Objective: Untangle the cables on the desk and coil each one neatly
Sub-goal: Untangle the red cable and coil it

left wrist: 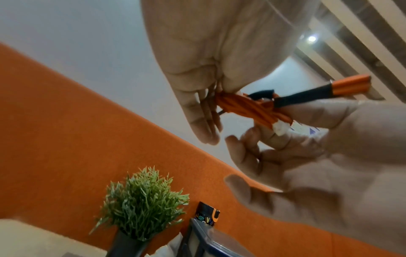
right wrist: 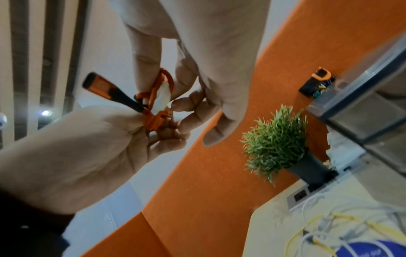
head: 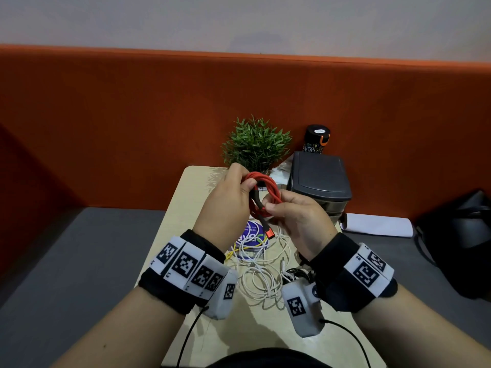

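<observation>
A red cable [head: 269, 185], wound into a small coil, is held above the desk between both hands. My left hand [head: 243, 181] grips the coil's upper left side, thumb over the strands [left wrist: 239, 107]. My right hand [head: 271, 206] pinches the lower right side, near the black strain relief. The red connector [head: 269, 233] hangs below the coil and also shows in the wrist views [left wrist: 351, 85] [right wrist: 98, 85]. A small white tab [right wrist: 163, 95] sits on the bundle by my right fingers. White cables [head: 263, 277], a yellow cable [head: 233, 253] and a black cable [head: 297, 272] lie tangled on the desk [head: 183, 208].
A potted plant [head: 256, 144], a dark drawer box [head: 318, 176] and a black bottle [head: 316, 139] stand at the desk's back. A purple round sticker [head: 251, 235] lies under the cables. White paper [head: 377, 224] and a black bag [head: 465, 235] are on the right.
</observation>
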`<state>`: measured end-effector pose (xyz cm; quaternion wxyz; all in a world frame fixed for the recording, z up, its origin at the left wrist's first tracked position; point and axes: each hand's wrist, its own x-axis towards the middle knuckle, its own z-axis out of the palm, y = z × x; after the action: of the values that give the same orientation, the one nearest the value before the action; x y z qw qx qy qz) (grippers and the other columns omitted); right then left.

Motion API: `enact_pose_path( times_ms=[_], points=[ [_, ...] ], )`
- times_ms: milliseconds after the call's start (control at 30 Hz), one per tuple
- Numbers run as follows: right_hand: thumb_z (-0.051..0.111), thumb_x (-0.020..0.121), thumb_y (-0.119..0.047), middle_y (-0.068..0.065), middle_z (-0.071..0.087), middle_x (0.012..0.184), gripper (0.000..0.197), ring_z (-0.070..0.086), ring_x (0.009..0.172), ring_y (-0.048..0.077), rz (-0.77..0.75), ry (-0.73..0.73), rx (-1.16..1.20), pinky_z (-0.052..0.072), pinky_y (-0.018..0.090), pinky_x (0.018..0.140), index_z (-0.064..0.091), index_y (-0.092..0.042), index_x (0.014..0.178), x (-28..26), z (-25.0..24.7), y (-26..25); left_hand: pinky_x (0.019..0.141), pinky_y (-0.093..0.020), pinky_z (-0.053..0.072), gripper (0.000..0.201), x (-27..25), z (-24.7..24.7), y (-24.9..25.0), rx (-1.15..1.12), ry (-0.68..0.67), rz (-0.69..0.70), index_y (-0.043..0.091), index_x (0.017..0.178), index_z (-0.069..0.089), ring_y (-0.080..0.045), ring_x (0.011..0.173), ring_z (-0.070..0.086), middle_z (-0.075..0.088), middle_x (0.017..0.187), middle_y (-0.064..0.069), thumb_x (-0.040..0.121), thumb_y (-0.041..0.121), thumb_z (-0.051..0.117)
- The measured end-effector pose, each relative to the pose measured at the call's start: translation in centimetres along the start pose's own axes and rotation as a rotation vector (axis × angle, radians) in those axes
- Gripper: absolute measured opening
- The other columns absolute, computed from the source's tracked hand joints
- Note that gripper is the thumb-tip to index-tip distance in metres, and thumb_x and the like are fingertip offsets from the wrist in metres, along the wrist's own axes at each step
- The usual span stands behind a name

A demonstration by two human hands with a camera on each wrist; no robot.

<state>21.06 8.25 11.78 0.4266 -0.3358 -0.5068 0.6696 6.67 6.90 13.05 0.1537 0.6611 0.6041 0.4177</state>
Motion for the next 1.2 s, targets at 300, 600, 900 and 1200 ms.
enact_pose_path(
  times_ms=[300,600,900,1200],
  points=[
    [0.057,0.056,-0.020,0.015,0.036,0.081,0.020,0.036,0.080,0.032,0.021,-0.038,0.006,0.033,0.047,0.077,0.044,-0.009,0.067,0.0,-0.4,0.4,0.065,-0.034,0.041,0.012,0.3,-0.2,0.2,-0.100,-0.141,-0.098,0.015,0.093,0.050,-0.023,0.076,0.055,0.056,0.079,-0.002,0.099,0.022,0.042],
    [0.071,0.076,-0.022,0.008,0.066,0.086,0.023,0.063,0.077,0.020,-0.009,0.015,-0.191,0.052,0.038,0.076,0.067,-0.009,0.095,-0.3,-0.8,0.9,0.067,-0.027,0.040,0.005,0.1,-0.4,0.3,-0.082,-0.048,-0.021,0.015,0.099,0.050,-0.017,0.082,0.053,0.059,0.088,0.000,0.098,0.016,0.045],
    [0.073,0.067,-0.011,0.010,0.060,0.075,0.011,0.055,0.074,0.025,-0.029,0.081,-0.162,0.045,0.037,0.073,0.064,-0.018,0.070,0.2,-1.0,1.1,0.060,-0.022,0.036,0.006,0.6,0.1,0.0,-0.041,-0.088,-0.021,0.018,0.094,0.049,-0.016,0.072,0.050,0.055,0.082,0.001,0.098,0.017,0.044],
    [0.073,0.052,-0.018,0.018,0.052,0.087,0.044,0.051,0.080,0.030,0.083,-0.073,0.044,0.044,0.039,0.079,0.059,0.002,0.088,0.2,-1.9,1.0,0.058,-0.023,0.035,0.018,0.6,-0.3,-0.2,-0.404,-0.245,-0.209,0.016,0.084,0.057,-0.001,0.054,0.043,0.052,0.066,0.004,0.097,0.011,0.045]
  ],
)
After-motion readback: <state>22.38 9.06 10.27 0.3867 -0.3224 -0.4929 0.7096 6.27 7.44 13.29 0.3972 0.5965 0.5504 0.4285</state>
